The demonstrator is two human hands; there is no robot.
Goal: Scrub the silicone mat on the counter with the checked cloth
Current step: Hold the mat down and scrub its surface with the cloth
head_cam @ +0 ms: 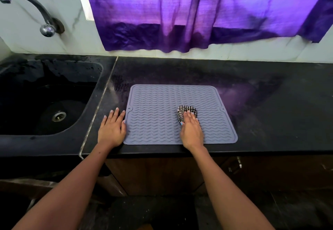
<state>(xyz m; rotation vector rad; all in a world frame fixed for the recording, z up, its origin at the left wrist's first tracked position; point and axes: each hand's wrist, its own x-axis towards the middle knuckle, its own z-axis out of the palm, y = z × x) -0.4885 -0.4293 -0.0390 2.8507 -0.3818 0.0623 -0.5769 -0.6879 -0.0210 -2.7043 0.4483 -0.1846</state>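
Observation:
A grey silicone mat (158, 114) with wavy ridges lies flat on the black counter (270, 112), close to its front edge. A bunched black-and-white checked cloth (185, 112) sits on the mat right of its middle. My right hand (191, 130) lies on the cloth's near part with straight fingers, pressing it onto the mat. My left hand (112, 129) rests flat on the counter with fingers spread, its thumb side touching the mat's left edge.
A black sink (45, 100) with a metal drain is sunk into the counter on the left, under a curved tap (36, 12). A purple curtain (198, 13) hangs over the back wall. Dark cabinet fronts stand below the counter edge.

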